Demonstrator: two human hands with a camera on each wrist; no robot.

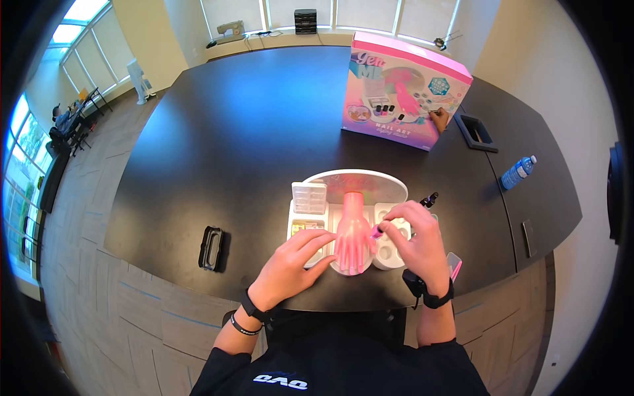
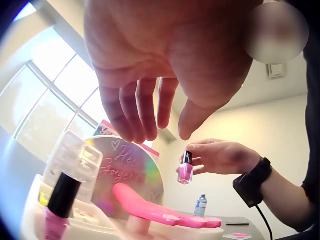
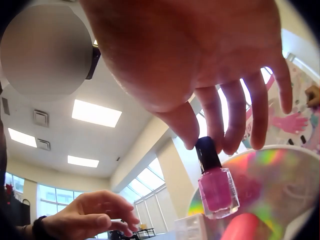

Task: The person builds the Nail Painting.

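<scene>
The toy hand (image 1: 353, 232) in the middle of the head view is bright pink, and the box (image 1: 404, 92) at upper right is pink and purple. Low in the right wrist view, the bottle (image 3: 218, 190) is pinky purple with a black cap (image 3: 207, 154), and the lower-right board (image 3: 280, 175) shines rainbow.

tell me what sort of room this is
Probably an office meeting room or shared workspace, judging by the big dark table, the patterned carpet-like floor and the bright ceiling panels.
</scene>
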